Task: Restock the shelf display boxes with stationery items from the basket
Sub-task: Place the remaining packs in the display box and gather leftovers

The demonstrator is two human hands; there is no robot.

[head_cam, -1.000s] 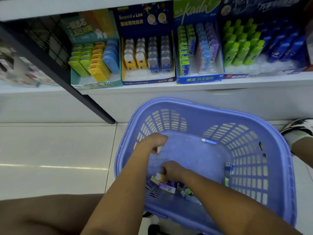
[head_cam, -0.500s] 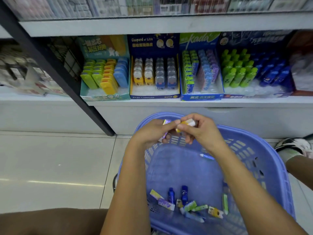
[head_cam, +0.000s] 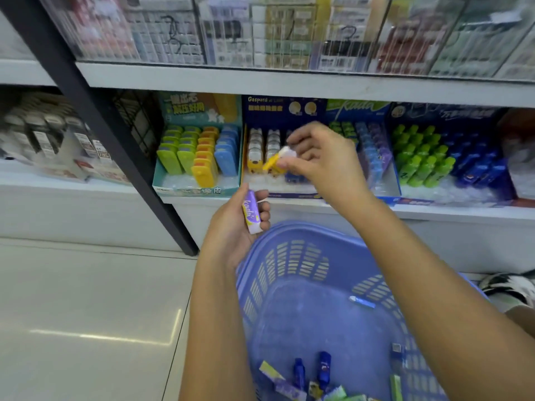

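My right hand [head_cam: 315, 157] holds a small yellow and white eraser [head_cam: 276, 160] in front of the dark blue Gaspard display box [head_cam: 282, 111] on the low shelf. My left hand [head_cam: 231, 227] is lower, above the basket's far rim, gripping a purple and white Kada eraser [head_cam: 251, 212] upright. The lilac plastic basket [head_cam: 292, 230] sits on the floor below both arms. Several small stationery items [head_cam: 307, 377] lie at its near end, and one blue piece [head_cam: 362, 301] lies alone further in.
Four display boxes line the shelf: a teal box [head_cam: 199, 186] with green, yellow and blue cases, the Gaspard box, a Kada eraser box [head_cam: 367, 146], and a box of green and blue bottles [head_cam: 440, 163]. A black upright post [head_cam: 110, 140] stands left. Someone's shoe [head_cam: 509, 287] is at right.
Both hands rose out of the basket with an item each, met above the rim, then parted. The right hand has gone up to the Gaspard box; the left stays lower.
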